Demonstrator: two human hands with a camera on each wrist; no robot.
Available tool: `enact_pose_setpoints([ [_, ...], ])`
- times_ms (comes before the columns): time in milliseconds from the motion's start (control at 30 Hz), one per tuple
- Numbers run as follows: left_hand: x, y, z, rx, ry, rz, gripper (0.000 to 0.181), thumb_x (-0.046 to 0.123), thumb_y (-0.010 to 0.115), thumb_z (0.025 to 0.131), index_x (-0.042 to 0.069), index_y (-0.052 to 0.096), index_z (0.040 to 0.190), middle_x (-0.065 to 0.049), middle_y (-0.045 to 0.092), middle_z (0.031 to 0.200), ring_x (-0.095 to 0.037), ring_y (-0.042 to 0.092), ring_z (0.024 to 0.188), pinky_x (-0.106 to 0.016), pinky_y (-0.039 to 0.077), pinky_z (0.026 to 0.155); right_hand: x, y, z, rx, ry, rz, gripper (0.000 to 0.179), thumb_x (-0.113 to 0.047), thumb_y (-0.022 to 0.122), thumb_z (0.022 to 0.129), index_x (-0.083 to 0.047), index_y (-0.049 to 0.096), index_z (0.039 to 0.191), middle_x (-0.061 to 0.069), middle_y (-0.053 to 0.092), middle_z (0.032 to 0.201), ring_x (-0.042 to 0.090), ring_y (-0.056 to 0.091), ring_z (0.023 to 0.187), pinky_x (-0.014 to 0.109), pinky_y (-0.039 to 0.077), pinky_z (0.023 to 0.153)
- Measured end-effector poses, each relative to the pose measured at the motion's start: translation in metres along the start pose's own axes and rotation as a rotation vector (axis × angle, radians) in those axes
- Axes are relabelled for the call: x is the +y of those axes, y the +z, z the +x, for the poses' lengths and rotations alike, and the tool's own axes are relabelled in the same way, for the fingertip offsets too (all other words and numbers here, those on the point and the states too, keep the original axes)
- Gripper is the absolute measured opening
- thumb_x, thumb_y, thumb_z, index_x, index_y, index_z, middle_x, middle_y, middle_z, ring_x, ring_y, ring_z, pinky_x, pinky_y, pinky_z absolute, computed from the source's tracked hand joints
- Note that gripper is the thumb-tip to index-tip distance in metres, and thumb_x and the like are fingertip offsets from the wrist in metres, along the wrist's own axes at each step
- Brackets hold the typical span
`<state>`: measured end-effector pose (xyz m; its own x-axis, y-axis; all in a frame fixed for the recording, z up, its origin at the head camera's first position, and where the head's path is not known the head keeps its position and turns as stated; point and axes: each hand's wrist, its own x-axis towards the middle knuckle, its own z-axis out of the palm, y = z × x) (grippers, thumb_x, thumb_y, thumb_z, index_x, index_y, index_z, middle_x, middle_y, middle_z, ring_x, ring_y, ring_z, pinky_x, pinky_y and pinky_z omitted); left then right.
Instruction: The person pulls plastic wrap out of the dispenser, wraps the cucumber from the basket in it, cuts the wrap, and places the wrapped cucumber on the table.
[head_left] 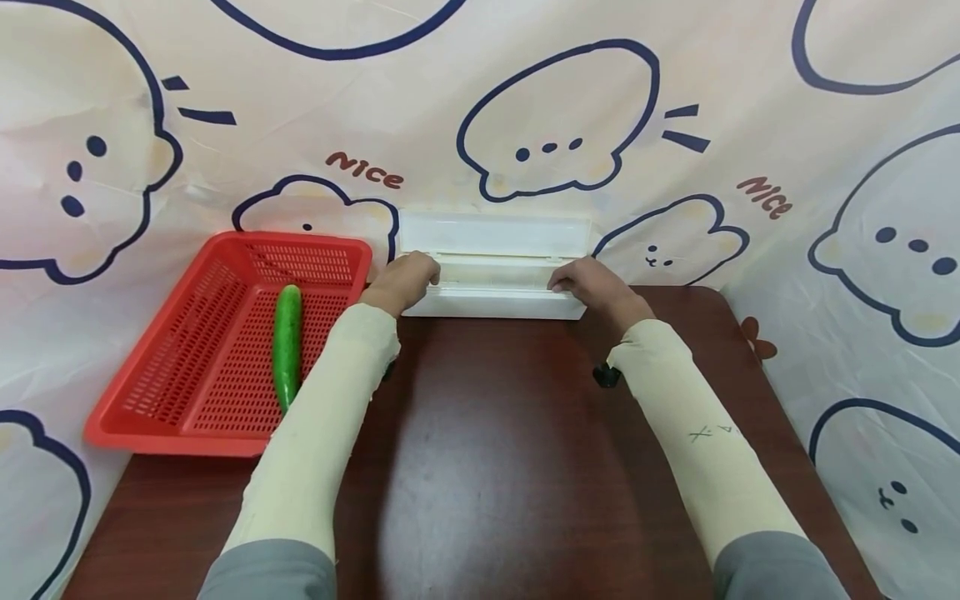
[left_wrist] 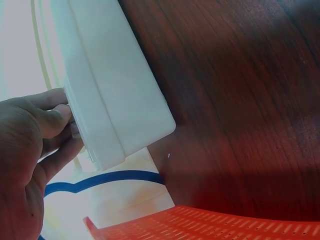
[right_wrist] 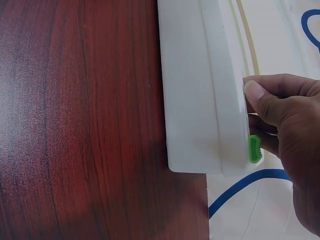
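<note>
A long white cling film dispenser (head_left: pixel 495 305) lies across the far edge of the table, its lid (head_left: pixel 495 235) raised against the backdrop. At its left end my left hand (head_left: pixel 405 282) pinches the front rim, thumb and fingers curled together, as the left wrist view shows. My right hand (head_left: pixel 596 287) does likewise near the right end, its thumb (right_wrist: pixel 256 92) at the rim and fingers bent behind it. I cannot tell whether film is between the fingertips. A green slider (right_wrist: pixel 255 149) sits at the right end, just below the right fingers. The dispenser's inside is pale.
To the left stands a red plastic basket (head_left: pixel 180 446) with a cucumber (head_left: pixel 287 346) in it; my left forearm overlaps its near right side. A dark wooden table (head_left: pixel 495 467) extends between my arms. A printed cloth (head_left: pixel 420 117) hangs close behind the dispenser.
</note>
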<state>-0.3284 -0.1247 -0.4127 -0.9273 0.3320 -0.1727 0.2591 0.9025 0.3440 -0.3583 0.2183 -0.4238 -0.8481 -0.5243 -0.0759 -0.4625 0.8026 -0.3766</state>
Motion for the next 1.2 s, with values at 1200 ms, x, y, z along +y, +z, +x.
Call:
enact_pose_setpoints([
  [1200,-0.008,-0.016,0.005,-0.054,0.043,-0.09,0.027,-0.003,0.056,0.099,0.004,0.075,0.117,-0.018,0.07,0.12,-0.031,0.059,0.104,-0.045,0.054,0.098,0.001,0.001,0.001,0.02,0.018,0.1,0.015,-0.01,0.066,0.098,-0.002,0.078,0.104,0.011,0.075,0.1,0.023,0.06,0.09,0.036,0.048,0.082],
])
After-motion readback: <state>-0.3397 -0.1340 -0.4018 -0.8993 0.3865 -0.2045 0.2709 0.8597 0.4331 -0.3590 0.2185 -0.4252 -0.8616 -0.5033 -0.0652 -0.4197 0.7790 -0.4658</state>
